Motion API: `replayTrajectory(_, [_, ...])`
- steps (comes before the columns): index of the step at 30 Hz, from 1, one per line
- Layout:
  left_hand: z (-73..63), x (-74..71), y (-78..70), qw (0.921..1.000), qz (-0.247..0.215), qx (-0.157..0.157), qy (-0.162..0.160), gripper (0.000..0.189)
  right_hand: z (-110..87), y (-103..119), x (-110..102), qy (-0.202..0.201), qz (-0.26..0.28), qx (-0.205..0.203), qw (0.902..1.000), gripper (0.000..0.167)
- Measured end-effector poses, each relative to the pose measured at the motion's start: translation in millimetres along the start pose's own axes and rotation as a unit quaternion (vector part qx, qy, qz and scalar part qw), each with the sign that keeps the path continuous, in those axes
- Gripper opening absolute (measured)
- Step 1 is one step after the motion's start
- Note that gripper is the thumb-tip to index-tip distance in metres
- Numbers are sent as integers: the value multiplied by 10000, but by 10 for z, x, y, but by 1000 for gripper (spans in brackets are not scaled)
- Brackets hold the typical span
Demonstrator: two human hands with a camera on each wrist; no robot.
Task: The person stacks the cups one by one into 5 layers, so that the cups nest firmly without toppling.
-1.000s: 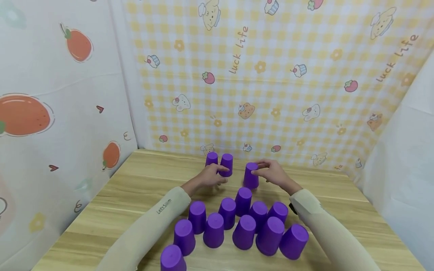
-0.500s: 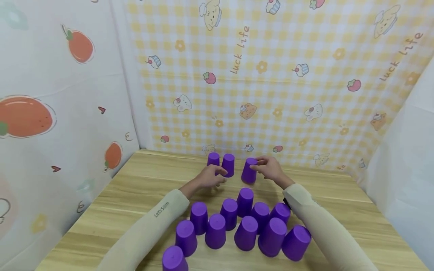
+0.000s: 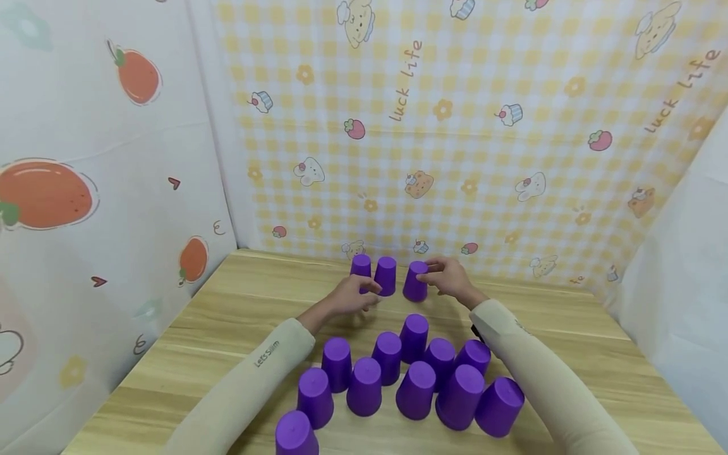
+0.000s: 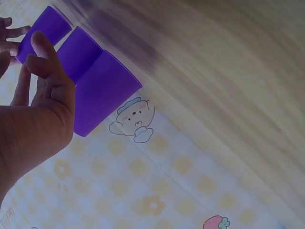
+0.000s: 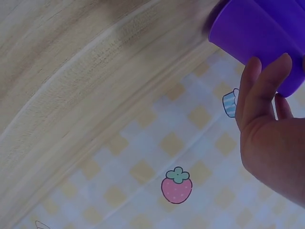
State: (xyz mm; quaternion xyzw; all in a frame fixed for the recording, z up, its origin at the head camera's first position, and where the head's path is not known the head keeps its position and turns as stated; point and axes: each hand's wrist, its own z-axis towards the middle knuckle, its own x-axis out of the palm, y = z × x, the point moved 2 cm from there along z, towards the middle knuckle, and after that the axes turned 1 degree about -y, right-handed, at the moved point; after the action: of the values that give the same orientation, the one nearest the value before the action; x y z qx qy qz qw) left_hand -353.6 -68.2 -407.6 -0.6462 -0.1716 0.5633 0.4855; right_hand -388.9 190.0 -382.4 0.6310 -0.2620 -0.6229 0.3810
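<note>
Nearest, a cluster of upturned purple cups [image 3: 364,387] stands on the wood-grain table [image 3: 222,303]. Farther off, the left hand [image 3: 349,296], fingers loosely bent around nothing, is near two back cups [image 3: 385,277]. Beside these, the right hand [image 3: 450,278] pinches the end cup [image 3: 415,284] high on its sides, a sensible hold if it's light, stiff, smooth plastic, as it appears. Checked cloth [image 3: 455,151] hangs behind.

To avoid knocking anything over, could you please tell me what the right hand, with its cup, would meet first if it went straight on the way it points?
Probably the middle cup at the back, left of the held cup in the right hand, though depth is hard to judge.
</note>
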Motion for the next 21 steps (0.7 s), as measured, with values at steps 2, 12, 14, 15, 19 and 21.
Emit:
replayTrajectory(2, [-3, -4, 5, 10000, 25, 24, 18, 30, 11, -5, 11, 24, 71, 14, 10000, 52])
replayTrajectory(12, [-57, -76, 17, 9999, -113, -36, 86, 31, 32, -3, 48, 201, 111, -48, 9997, 51])
replayTrajectory(14, [-61, -81, 19, 9998, -152, -47, 118, 32, 32, 5, 48, 214, 64, -53, 9997, 50])
replayTrajectory(15, [-63, -81, 19, 9997, -184, -34, 133, 32, 36, 7, 51, 218, 48, -63, 9997, 50])
replayTrajectory(19, [-69, -87, 24, 9994, -287, -78, 155, 31, 58, 5, 62, 222, 4, -105, 9997, 47])
replayTrajectory(21, [-66, -87, 25, 9994, -304, -51, 158, 31, 66, -2, 61, 206, -5, -112, 9997, 45])
